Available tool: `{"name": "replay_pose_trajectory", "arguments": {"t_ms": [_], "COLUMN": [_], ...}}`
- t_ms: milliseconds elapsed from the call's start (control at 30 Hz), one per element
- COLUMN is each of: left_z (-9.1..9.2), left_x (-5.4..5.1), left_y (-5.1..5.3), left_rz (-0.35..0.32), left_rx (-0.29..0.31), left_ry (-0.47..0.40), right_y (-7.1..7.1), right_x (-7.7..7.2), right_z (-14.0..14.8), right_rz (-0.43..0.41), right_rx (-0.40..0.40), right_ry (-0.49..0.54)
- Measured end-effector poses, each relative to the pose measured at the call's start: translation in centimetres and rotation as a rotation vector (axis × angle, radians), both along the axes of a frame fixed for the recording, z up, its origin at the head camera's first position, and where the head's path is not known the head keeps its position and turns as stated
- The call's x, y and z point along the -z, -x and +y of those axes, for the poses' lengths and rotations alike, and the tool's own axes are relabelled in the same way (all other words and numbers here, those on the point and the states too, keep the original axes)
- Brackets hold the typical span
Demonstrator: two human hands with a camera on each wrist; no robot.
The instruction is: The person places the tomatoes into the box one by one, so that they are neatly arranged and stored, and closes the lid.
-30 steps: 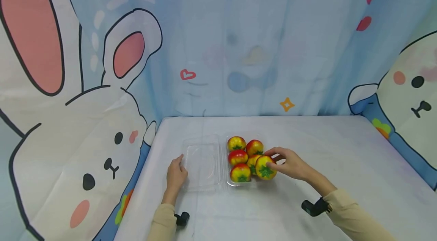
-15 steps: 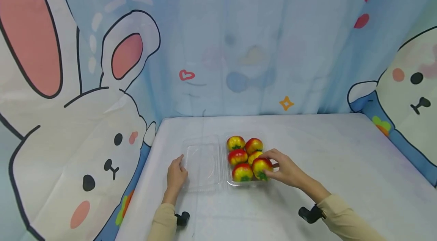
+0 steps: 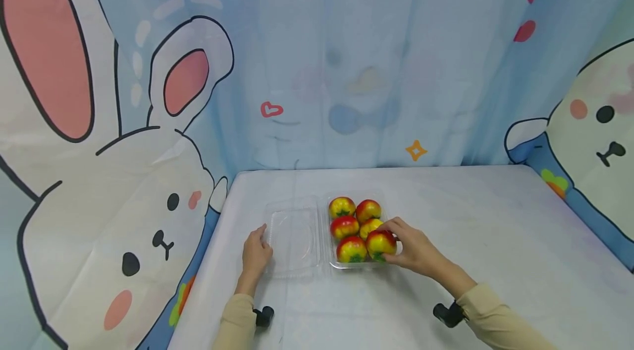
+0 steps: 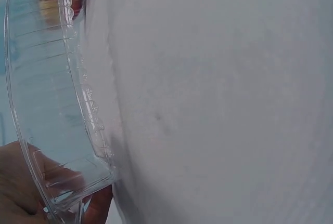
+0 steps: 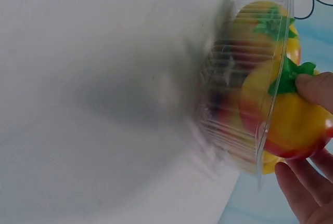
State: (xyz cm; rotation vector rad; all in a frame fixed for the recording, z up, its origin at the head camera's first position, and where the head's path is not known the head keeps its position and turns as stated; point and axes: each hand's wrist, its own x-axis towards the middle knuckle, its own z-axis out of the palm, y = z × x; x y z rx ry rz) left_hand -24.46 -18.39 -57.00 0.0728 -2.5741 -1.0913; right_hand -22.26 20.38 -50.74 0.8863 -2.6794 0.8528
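Observation:
My right hand holds a red-and-yellow, persimmon-like fruit with green leaves at the near right corner of a clear plastic container. In the right wrist view, the thumb lies by the green leaves and other fingers lie under the fruit, which is partly inside the wall. Several similar fruits sit in the container. To its left lies the clear lid half. My left hand grips that half's left edge, with fingers on both sides of the plastic in the left wrist view.
A white cloth covers the table. Behind it hangs a blue curtain with cartoon prints. A printed rabbit borders the left side. Small black devices sit on both wrists.
My right hand has lowered the fruit into the container's near right corner, turning it so the red side faces up. My left hand has stayed on the lid half.

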Motion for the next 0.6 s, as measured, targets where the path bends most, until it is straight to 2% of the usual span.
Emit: {"name": "replay_pose_trajectory", "arguments": {"t_ms": [233,467,600], "left_z": [-0.2,-0.2,-0.2], "left_x": [-1.1,-3.6,-4.7], "left_y": [-0.1,-0.2,0.0], "left_rz": [0.026,0.024,0.056], "left_rx": [-0.005,-0.015,-0.007], "left_ry": [0.029,0.067,0.092], "right_y": [0.1,0.1,0.6], "right_x": [0.0,-0.5,-1.0], "right_z": [-0.3,-1.2,-1.6], "right_rz": [-0.021,-0.021,-0.063], "right_rx": [0.03,0.036,0.018], "right_ry": [-0.048,-0.142,-0.175]}}
